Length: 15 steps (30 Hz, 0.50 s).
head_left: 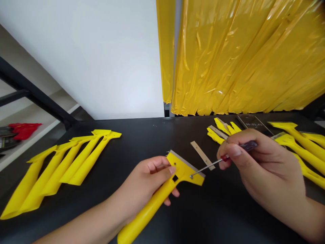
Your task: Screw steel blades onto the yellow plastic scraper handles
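My left hand [149, 179] is closed around the neck of a yellow scraper [147, 210], its thumb on the flat head. The head points up and right, with a grey blade edge along its far side. Between the thumb and fingers of my right hand [264, 173] is a screwdriver [248, 146] with a dark and red handle. Its thin shaft slants down to the left, and the tip touches a small screw [191, 176] on the scraper head. Just behind the head lies a flat blade strip [202, 155] on the black table [142, 139].
Several yellow handles [86, 162] lie in a row at the left. Small yellow parts [215, 135], a phone [254, 123] and more scrapers [304, 145] are at the right. A yellow plastic curtain [228, 61] hangs behind the table beside a white panel [114, 61].
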Motion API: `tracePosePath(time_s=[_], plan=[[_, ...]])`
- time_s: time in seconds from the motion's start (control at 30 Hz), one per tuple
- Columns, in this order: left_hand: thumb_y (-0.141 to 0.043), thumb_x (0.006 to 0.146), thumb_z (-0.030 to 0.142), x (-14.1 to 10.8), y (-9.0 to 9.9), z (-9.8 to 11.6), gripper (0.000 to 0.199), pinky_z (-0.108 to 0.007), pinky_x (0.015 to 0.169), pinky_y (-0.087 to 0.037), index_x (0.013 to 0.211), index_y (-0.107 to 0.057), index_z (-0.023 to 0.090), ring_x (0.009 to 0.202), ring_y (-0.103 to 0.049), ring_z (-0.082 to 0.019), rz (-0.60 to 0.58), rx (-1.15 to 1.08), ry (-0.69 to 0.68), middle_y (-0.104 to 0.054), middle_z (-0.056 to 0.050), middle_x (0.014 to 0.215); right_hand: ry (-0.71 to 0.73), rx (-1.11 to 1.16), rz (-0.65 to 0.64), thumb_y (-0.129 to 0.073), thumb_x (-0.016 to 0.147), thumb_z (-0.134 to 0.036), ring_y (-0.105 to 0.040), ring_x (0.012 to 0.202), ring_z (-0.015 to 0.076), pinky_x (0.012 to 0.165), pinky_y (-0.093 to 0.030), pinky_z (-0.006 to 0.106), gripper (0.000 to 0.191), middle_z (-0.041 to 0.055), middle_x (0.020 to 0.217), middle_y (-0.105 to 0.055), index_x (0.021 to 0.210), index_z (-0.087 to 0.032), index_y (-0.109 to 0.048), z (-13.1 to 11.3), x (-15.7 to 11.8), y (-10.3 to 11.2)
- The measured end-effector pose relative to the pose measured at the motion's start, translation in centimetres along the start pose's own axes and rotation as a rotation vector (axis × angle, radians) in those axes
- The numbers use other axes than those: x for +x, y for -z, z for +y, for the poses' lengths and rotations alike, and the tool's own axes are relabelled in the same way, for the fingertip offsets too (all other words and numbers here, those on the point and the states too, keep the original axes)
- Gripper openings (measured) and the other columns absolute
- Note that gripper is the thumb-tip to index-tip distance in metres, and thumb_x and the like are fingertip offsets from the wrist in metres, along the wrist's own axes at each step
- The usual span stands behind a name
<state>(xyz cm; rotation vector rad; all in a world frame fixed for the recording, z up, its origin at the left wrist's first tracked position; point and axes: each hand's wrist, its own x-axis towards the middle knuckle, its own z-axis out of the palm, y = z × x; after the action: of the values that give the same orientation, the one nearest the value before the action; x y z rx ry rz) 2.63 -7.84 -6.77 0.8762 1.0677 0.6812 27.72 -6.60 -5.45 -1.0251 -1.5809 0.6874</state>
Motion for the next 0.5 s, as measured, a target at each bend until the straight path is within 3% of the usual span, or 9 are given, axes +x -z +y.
tracePosePath(time_s=[0.1, 0.23, 0.5], plan=[[-0.072, 0.096, 0.036, -0.28, -0.66, -0.42, 0.023, -0.022, 0.052, -0.059, 0.107, -0.072, 0.015, 0.068, -0.073, -0.017, -0.090, -0.041, 0.092, -0.074, -0.009, 0.095, -0.043, 0.087, -0.004, -0.070, 0.102, -0.035, -0.063, 0.065, 0.0153, 0.059, -0.051, 0.029, 0.011, -0.0009, 0.079, -0.070, 0.094, -0.028, -0.068, -0.07, -0.34, -0.17], [-0.070, 0.097, 0.036, -0.51, -1.08, -0.59, 0.024, -0.019, 0.051, -0.058, 0.109, -0.072, 0.015, 0.066, -0.073, -0.016, -0.162, -0.067, 0.155, -0.077, -0.012, 0.098, 0.001, 0.075, -0.046, -0.072, 0.100, -0.033, -0.064, 0.063, 0.0157, 0.057, -0.052, 0.029, 0.010, 0.0003, 0.077, -0.071, 0.093, -0.027, -0.069, 0.15, -0.35, -0.15], [-0.069, 0.098, 0.034, -0.63, -1.08, -0.43, 0.021, -0.018, 0.050, -0.058, 0.108, -0.073, 0.015, 0.067, -0.074, -0.016, -0.183, -0.084, 0.152, -0.077, -0.013, 0.100, 0.042, 0.016, -0.063, -0.070, 0.102, -0.032, -0.065, 0.064, 0.0146, 0.057, -0.052, 0.027, 0.011, -0.0002, 0.075, -0.069, 0.093, -0.025, -0.068, 0.44, -0.35, 0.13]])
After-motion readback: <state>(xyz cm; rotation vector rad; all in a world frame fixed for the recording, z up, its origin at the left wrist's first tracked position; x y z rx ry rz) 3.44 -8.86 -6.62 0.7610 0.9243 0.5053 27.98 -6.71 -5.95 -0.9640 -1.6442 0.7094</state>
